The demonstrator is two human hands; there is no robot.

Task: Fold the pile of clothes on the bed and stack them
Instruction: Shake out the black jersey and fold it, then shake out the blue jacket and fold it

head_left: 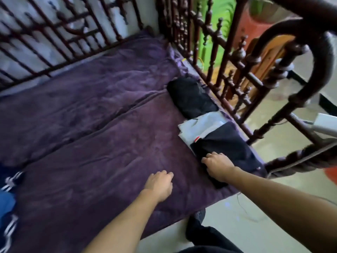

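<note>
A folded dark navy garment (228, 143) lies at the bed's right edge, partly over a folded white garment (197, 126). Beyond them sits a folded black garment (189, 95). My right hand (217, 166) rests on the near end of the navy garment, fingers bent down onto the cloth. My left hand (159, 183) hovers over or touches the purple bed cover (102, 147) just left of it, fingers loosely curled and holding nothing. More clothes, blue (6, 201) and navy with white stripes (11, 181), lie at the left edge.
A dark carved wooden rail (235, 84) runs along the bed's right side and a lattice headboard (69, 37) along the back. A pale tiled floor (228, 221) lies below right, with a dark-clad leg and foot (198, 229) on it.
</note>
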